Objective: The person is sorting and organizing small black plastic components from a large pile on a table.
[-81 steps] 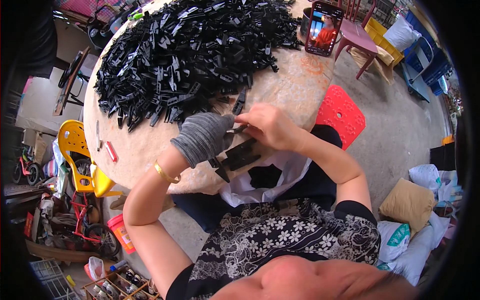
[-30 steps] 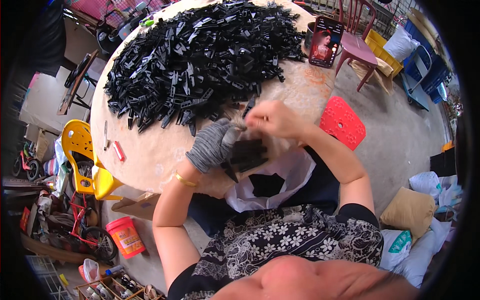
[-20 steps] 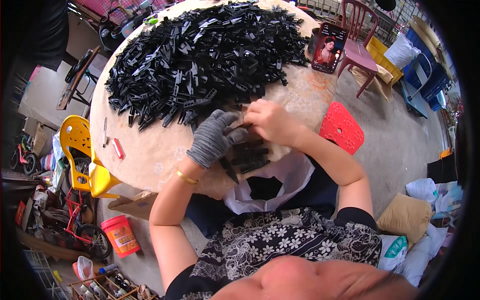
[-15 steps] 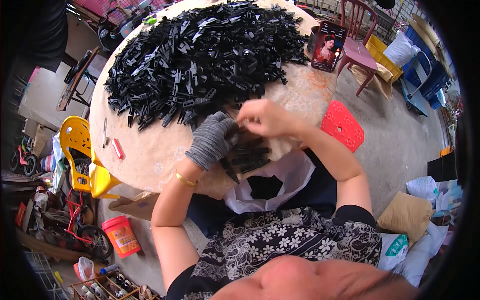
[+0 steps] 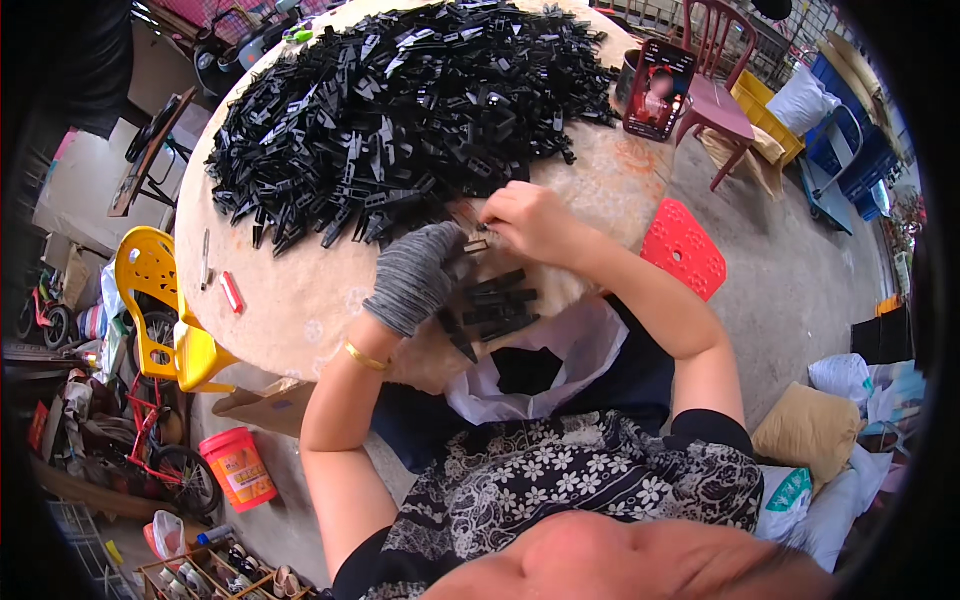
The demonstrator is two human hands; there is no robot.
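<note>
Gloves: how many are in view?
1: a gray glove, worn on the left hand; the right hand is bare. Others may be hidden.

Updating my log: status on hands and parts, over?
Gloved left hand holding small piece. Bare right hand curled, grip unclear. Black parts nearer body, heap beyond.

Striped grey knit glove (image 5: 412,285) on the left hand (image 5: 425,262), plain gold-coloured bangle (image 5: 366,357) just above that glove, right hand (image 5: 535,222) bare, black top (image 5: 575,470) with white floral and lacy scroll pattern, short plain black sleeves (image 5: 710,425), dark blue legwear (image 5: 647,382)
</note>
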